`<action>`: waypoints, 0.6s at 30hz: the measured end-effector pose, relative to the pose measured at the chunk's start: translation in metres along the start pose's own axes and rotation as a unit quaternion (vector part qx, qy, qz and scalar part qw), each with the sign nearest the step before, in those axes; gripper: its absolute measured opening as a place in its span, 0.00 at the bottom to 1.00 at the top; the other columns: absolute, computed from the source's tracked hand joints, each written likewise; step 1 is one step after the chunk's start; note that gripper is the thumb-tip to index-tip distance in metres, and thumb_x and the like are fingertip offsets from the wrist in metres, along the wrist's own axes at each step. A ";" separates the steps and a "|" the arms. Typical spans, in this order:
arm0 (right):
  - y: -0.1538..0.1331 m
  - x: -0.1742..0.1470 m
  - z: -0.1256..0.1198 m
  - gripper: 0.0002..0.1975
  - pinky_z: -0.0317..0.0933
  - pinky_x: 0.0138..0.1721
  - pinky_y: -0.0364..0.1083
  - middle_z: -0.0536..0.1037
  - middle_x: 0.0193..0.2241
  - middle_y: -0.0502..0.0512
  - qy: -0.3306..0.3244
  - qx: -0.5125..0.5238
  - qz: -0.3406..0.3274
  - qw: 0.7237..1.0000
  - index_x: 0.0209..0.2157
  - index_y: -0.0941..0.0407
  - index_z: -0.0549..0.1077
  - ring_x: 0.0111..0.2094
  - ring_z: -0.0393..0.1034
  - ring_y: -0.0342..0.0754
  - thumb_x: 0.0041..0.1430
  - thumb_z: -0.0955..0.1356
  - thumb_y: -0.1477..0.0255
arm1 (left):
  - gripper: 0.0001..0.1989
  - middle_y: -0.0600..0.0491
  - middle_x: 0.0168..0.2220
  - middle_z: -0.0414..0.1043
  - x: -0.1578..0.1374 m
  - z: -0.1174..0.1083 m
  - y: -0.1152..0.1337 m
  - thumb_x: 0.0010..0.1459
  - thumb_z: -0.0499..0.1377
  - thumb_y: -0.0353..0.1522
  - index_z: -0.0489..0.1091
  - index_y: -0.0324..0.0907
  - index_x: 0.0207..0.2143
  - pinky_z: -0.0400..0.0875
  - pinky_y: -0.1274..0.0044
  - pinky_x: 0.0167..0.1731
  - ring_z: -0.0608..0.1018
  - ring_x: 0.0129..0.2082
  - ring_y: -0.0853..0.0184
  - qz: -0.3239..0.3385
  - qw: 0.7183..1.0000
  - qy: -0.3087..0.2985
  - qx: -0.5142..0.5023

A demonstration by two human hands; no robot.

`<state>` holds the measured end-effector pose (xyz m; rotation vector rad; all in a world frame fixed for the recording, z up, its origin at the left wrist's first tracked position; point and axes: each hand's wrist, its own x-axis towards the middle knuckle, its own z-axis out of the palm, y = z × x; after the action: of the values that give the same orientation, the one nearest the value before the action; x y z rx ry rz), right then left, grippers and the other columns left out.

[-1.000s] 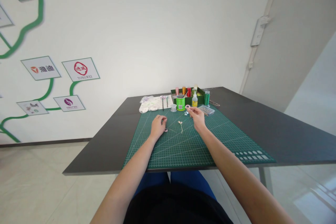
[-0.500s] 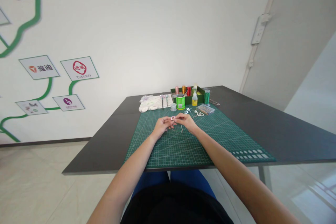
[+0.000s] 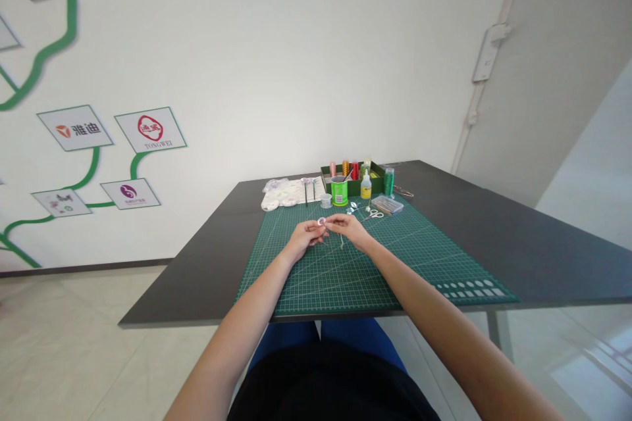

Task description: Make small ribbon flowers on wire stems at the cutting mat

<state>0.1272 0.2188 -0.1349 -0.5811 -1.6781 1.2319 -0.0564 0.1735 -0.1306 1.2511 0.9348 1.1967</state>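
Above the green cutting mat (image 3: 336,283), both hands meet at a small pale pink ring-shaped piece (image 3: 322,221). My left hand (image 3: 305,237) is closed, its thumb and fingers pinching the ring's lower left side. From the right, my right hand (image 3: 349,227) pinches the ring's edge between thumb and forefinger. A short light strand (image 3: 342,242) hangs below my right hand. Exactly what the ring is made of is too small to tell.
Beyond the hands stand a green can (image 3: 339,191), a glue bottle (image 3: 366,187), a white spool (image 3: 326,200) and a box of thread spools (image 3: 378,185). Scissors (image 3: 375,214) and a clear case (image 3: 388,204) lie right of them. White cloth (image 3: 286,196) lies back left.
The ring has shifted slightly left and tilted, so its opening shows more towards me. Both hands keep their pinch and have moved only a little.
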 end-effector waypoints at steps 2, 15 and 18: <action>0.002 0.002 -0.002 0.17 0.67 0.43 0.51 0.83 0.36 0.57 0.021 -0.054 -0.014 0.998 0.36 0.55 0.82 0.37 0.75 0.51 0.50 0.75 0.57 | 0.23 0.50 0.29 0.78 0.001 -0.003 0.002 0.39 0.75 0.43 0.74 0.36 0.32 0.54 0.83 0.17 0.71 0.20 0.75 0.006 1.000 0.028 -0.009; 0.012 -0.006 0.019 0.07 0.59 0.46 0.52 0.78 0.36 0.57 -0.062 -0.414 -0.086 0.904 0.34 0.53 0.82 0.41 0.67 0.54 0.52 0.78 0.67 | 0.17 0.52 0.29 0.76 0.007 -0.019 0.003 0.43 0.72 0.40 0.74 0.37 0.30 0.58 0.82 0.20 0.70 0.22 0.76 0.087 0.987 0.133 -0.038; 0.014 -0.007 0.020 0.09 0.59 0.44 0.52 0.77 0.36 0.57 -0.058 -0.443 -0.071 0.892 0.34 0.53 0.82 0.41 0.67 0.54 0.51 0.79 0.67 | 0.17 0.52 0.29 0.75 0.006 -0.018 0.004 0.44 0.72 0.40 0.74 0.37 0.30 0.58 0.82 0.20 0.69 0.22 0.76 0.099 0.985 0.136 -0.042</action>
<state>0.1103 0.2088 -0.1511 -0.9045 -2.3175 0.3304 -0.0736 0.1826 -0.1285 1.1508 0.9610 1.5772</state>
